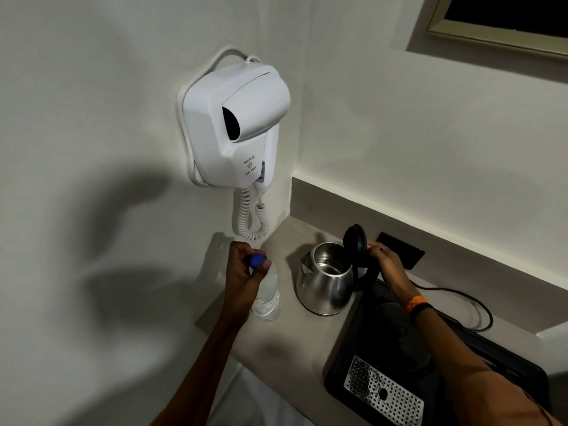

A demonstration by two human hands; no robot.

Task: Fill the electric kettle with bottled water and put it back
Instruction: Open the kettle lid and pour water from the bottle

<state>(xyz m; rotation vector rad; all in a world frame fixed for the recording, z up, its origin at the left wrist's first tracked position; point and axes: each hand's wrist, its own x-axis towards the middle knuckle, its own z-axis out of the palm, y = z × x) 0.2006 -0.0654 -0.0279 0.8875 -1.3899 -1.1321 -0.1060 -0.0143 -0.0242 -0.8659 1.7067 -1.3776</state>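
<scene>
A steel electric kettle [325, 284] stands on the grey counter [295, 339], left of its black tray. Its black lid [355, 241] is tipped up and open, and the inside looks dry. My right hand [385, 259] rests on the kettle's black handle, behind the lid. A clear water bottle [269, 299] with a blue cap [257, 260] stands upright to the left of the kettle. My left hand [246, 269] wraps around the bottle's neck, with fingers on the cap.
A black tray [384, 379] holds the round kettle base [402, 330] and a perforated metal drip plate [384, 392]. A black power cord [473, 302] loops behind it. A white wall-mounted hair dryer [236, 124] with a coiled cord hangs above the counter's left end.
</scene>
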